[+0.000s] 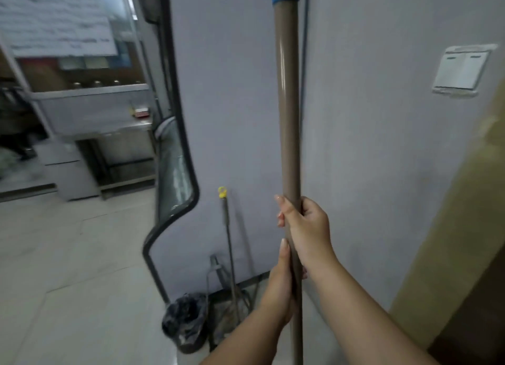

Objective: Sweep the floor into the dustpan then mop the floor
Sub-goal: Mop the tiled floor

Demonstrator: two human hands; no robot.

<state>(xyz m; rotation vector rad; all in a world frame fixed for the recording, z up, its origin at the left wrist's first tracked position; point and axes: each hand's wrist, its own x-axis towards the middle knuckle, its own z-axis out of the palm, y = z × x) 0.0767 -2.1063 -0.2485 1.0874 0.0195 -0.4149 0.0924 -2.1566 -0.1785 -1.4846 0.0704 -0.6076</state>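
Upright brown pole gripped by right hand above left hand, fingers wrapped tightly around it, bin near left.

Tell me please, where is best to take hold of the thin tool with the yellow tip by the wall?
Grip the thin tool on its bare upper shaft, just under the yellow tip, coming from the open floor side. It leans nearly upright against the wall, and its lower end is crowded by the bin. Both hands now hold the brown pole.
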